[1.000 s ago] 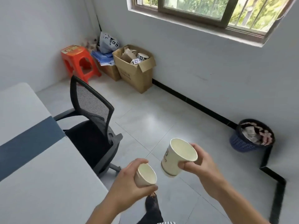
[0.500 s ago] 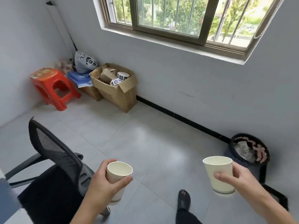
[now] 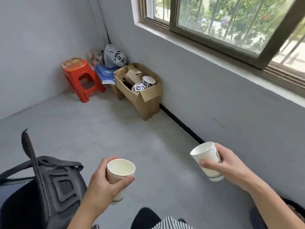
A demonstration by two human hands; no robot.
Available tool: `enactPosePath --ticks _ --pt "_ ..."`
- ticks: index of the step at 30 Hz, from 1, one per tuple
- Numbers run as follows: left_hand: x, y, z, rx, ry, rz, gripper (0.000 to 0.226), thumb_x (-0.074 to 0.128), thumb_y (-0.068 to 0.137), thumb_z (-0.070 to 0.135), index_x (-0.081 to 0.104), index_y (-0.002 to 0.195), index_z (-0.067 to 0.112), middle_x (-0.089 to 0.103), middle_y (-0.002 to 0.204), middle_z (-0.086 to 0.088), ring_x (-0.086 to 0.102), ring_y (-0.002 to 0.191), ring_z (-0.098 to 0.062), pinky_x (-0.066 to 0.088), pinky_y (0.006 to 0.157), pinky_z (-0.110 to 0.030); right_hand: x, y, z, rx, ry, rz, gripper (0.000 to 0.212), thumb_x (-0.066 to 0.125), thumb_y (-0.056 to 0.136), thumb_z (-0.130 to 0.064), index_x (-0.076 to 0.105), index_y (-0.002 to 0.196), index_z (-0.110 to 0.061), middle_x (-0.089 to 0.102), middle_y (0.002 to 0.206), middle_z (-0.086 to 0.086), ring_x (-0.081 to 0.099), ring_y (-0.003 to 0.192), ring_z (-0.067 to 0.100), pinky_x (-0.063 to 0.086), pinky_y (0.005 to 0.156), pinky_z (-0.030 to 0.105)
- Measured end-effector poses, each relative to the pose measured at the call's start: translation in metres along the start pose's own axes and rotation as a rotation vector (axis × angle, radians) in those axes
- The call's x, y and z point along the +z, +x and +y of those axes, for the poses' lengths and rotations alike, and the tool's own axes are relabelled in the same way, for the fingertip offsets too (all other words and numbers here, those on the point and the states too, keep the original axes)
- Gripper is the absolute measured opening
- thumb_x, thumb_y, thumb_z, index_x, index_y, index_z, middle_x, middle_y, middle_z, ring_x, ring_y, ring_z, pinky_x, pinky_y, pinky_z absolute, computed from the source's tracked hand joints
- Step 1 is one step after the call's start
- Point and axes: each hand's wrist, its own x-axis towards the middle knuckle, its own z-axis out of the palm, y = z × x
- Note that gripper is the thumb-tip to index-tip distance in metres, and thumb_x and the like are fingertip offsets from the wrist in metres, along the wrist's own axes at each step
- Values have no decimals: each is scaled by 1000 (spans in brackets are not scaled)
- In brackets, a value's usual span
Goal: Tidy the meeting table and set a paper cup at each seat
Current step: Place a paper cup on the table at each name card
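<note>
The grey tiled floor (image 3: 115, 129) bears a red plastic stool (image 3: 81, 76), an open brown cardboard box (image 3: 145, 100) and a black office chair (image 3: 49, 187).

Soft daylight from the window (image 3: 214, 22) at upper right fills the room, lighting the grey wall (image 3: 214, 90) and floor (image 3: 99, 129) evenly with only faint shadows. The greenery outside is washed out and bright. Wide-angle distortion bends straight lines near the edges, and a slight blur softens detail.
</note>
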Motion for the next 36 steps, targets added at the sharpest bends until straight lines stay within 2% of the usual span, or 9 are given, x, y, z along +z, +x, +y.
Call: enactPosePath --ticks 3,6,9,14,18,22,28,32,36 --pt "-17 24 -13 -84 -20 151 75 81 35 53 60 103 29 70 92 15 64 84 -1 50 67 -9 3 68 -32 -47 -17 -72 54 75 53 -54 63 100 -30 69 88 -8 66 78 7 50 69 21" --pt "-39 62 -24 -186 -72 294 78 79 31 54 63 102 26 71 95 4 64 89 -10 48 73 -21 21 137 -57 -80 -62 -171 57 76 53 -55 63 101 -29 69 91 -2 67 82 12 53 67 21" --pt "-61 116 -20 -225 -154 409 74 80 31 52 61 98 28 68 100 3 63 90 -9 46 73 -24 43 202 -83 -71 -113 -267 46 80 61 -46 62 100 -29 68 91 4 66 79 13 55 62 23" --pt "-110 229 28 -162 -178 438 69 87 43 51 59 102 29 67 99 3 63 92 -9 46 69 -21 63 303 -156 -118 -205 -318 41 80 62 -52 61 95 -36 68 84 -10 64 75 7 51 69 24" --pt "-153 307 64 -92 -112 411 62 82 48 49 53 102 38 66 99 7 62 87 3 45 70 -17 81 380 -220 -200 -196 -270 38 84 70 -39 61 100 -32 69 84 -11 65 73 5 52 66 22" --pt "-191 357 72 -105 -126 452 72 80 42 55 56 106 35 68 99 5 63 86 3 48 73 -21 112 449 -263 -209 -216 -367 59 80 54 -58 62 101 -28 71 85 -6 66 74 9 53 65 19" --pt "-249 427 33 -281 -192 642 85 84 30 63 59 106 32 70 101 2 66 86 -1 49 76 -24 162 591 -324 -223 -321 -581 62 83 55 -58 63 105 -27 72 92 -1 69 86 16 56 81 37" --pt "-291 484 31 -339 -215 770 85 84 28 59 59 103 30 70 98 -1 67 91 -13 49 76 -27 206 692 -383 -252 -347 -627 62 86 54 -53 64 104 -24 73 86 -2 69 77 11 56 69 26" --pt "-329 529 47 -332 -248 891 76 84 36 51 59 105 30 71 94 1 67 82 -3 49 73 -23 277 771 -463 -363 -447 -750 48 86 65 -38 63 104 -24 73 88 -1 69 77 10 57 69 23"
